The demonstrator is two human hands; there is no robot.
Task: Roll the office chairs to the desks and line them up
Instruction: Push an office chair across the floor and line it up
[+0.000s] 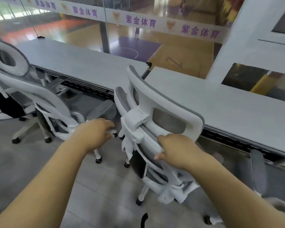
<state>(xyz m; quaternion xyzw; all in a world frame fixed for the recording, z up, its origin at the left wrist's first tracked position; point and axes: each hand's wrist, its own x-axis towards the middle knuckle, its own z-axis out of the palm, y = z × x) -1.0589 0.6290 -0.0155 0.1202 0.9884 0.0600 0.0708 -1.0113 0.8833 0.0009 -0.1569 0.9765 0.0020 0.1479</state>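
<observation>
Right hand (pixel 176 148) wraps the white back frame of the near office chair (pixel 155 97), just under its headrest, beside the tabletop (pixel 220 109). Left hand (pixel 95 130) reaches with curled fingers toward a second chair (pixel 44 96); whether it grips anything cannot be told. On castors (pixel 139 202), the chair should roll lightly. The stiff frame looks a better hold than the soft mesh.

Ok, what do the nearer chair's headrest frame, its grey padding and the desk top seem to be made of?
Headrest frame: white moulded plastic, smooth with a slight sheen.
Grey padding: likely mesh fabric, dull; blur hides the weave.
Desk top: probably pale grey laminate, flat and matte.
</observation>
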